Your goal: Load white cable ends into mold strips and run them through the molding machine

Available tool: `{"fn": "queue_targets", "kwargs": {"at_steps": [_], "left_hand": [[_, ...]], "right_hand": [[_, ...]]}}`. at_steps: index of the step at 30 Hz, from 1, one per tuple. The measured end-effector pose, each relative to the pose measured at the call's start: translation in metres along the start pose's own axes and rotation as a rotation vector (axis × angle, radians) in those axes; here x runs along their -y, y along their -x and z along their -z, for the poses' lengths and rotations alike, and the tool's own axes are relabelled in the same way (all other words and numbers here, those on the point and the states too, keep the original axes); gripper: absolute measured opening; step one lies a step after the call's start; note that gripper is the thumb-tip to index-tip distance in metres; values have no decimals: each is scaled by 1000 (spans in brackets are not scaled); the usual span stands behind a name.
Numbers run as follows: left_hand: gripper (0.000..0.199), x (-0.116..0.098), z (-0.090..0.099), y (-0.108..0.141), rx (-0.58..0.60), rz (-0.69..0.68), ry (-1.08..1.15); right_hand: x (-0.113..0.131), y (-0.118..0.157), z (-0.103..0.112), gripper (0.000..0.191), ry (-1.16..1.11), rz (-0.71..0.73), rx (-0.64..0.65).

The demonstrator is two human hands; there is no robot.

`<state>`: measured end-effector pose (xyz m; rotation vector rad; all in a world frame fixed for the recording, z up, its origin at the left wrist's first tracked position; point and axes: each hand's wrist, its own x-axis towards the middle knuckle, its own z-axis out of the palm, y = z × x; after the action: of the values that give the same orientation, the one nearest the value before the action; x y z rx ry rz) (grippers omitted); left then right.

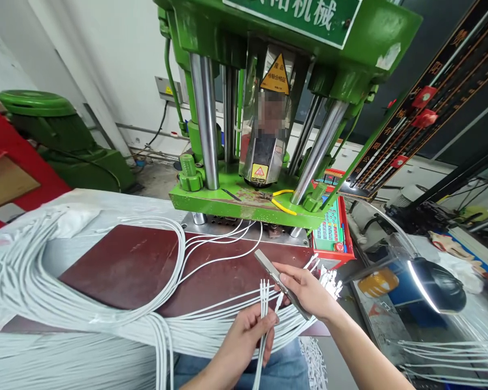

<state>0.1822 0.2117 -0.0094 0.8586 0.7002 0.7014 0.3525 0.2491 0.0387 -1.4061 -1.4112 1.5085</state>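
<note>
My left hand (250, 338) is closed round a few white cables (263, 311), whose ends point up above the fingers. Just right of it, my right hand (305, 287) grips a flat grey metal tool (269, 265), slanting from upper left to lower right. One white connector end (280, 301) stands between the two hands, close below the tool. Behind them lies a large bundle of white cables (211, 336) across the brown board (223, 273), with its white tips fanned out at the right.
A green press (244, 208) stands ahead, with yellow-handled pliers (283, 206) on its plate and cables running under it. A red control box (344, 233) and a lit lamp (439, 287) are at the right. Coiled cables (16, 276) lie left.
</note>
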Motion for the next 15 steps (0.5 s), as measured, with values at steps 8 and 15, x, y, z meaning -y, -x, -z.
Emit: {"fn": "queue_targets", "kwargs": {"at_steps": [8,15], "left_hand": [[34,1,-7,2,-8,88,-37],[30,-9,-8,3,-83,95,-62]], "right_hand": [[2,7,-1,49,-111,43,69],[-1,7,-7,50,-65,36,54]]}}
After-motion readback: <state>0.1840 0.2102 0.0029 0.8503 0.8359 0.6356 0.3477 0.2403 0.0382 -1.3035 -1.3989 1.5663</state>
